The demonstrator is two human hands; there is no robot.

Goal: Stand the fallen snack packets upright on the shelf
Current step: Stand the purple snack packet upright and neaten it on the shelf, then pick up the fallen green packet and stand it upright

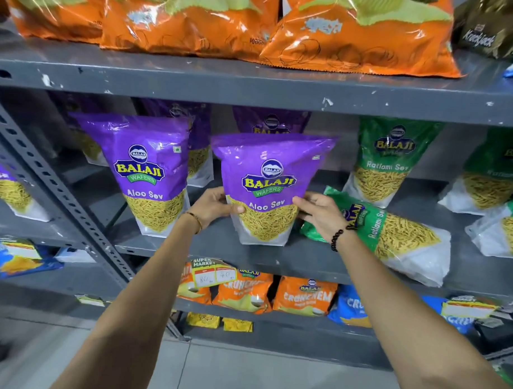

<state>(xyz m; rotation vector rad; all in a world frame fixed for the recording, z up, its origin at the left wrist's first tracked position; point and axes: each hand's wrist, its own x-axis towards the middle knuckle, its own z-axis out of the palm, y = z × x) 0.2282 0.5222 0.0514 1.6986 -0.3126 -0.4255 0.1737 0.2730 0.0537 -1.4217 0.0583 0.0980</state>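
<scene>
Purple Aloo Sev packet (268, 189) stands upright at the front of the grey middle shelf (276, 256), its white base resting on the shelf surface, with a second purple packet (147, 173) already upright just to its left and more purple packets behind. Left hand (212, 206) grasps the packet's lower left edge, thumb on the front face; right hand (318, 215) grasps the lower right edge likewise. Both forearms reach forward and upward, wrists level with the packet's window. Judged progress: partial. This packet appears placed but not yet released. One green Ratlami Sev packet (393, 231) lies flat on its side just right of the right hand and remains to be stood up; an upright green packet (387, 161) stands behind it. Further green packets at the far right edge are cut off, so their state cannot be told.
</scene>
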